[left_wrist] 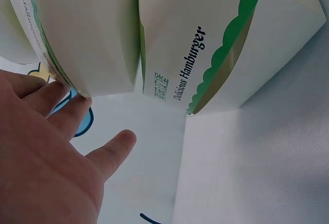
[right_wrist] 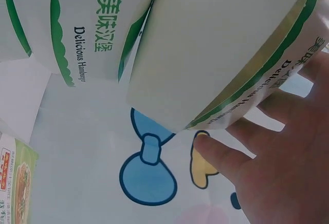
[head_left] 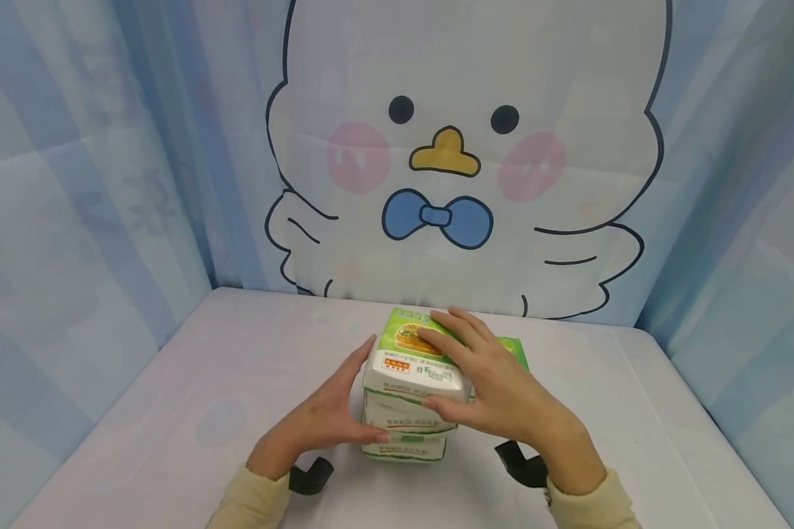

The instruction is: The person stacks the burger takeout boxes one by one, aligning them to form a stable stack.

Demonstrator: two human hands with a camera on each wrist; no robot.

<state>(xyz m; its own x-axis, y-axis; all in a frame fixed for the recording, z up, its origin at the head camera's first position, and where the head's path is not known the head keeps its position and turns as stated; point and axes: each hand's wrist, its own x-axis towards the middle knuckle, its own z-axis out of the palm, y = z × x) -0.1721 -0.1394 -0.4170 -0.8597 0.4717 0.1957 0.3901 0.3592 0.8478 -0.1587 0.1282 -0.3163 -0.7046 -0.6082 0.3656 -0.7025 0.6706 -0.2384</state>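
Note:
White and green paper hamburger boxes stand stacked near the middle of the table. The top box (head_left: 413, 371) leans against the layers under it, with a thin wedge-shaped gap showing in the right wrist view. My right hand (head_left: 512, 386) holds this top box, fingers spread over its printed top and thumb at its front. My left hand (head_left: 320, 415) lies along the stack's left side with straight fingers. Its thumb reaches across the front of a lower box (head_left: 410, 448), while in the left wrist view its fingertips touch a box edge (left_wrist: 77, 91).
Another green-topped box (head_left: 514, 349) shows behind the right hand, partly hidden. The white-covered table (head_left: 291, 330) meets a backdrop (head_left: 569, 73) with a cartoon bird. Blue curtains (head_left: 73, 184) hang at both sides. Dark curved pieces (head_left: 312, 476) sit by the wrists.

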